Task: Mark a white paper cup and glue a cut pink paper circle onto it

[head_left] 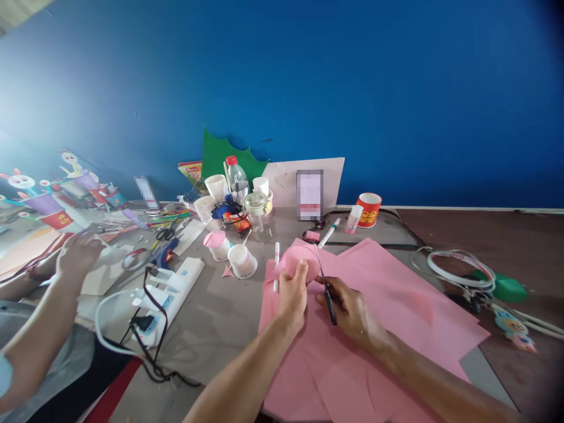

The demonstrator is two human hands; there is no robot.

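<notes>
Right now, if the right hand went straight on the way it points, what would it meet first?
Probably the pink disc held in the left hand, though depth is unclear.

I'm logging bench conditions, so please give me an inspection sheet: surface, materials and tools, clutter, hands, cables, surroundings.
Surface: gray table, partly covered by pink sheets.
Materials and tools: round pink piece and black-handled scissors, both in hand.
Clutter: white cup, lidded jar, red-capped bottle and red cup, beyond the sheets.
Hands: left hand holds the round piece; right hand holds the scissors, blades near its edge.
Cables: black and white cables around the power strip at left; coiled white cord at far right.
Surroundings: blue wall behind; another person's hand at left.
</notes>
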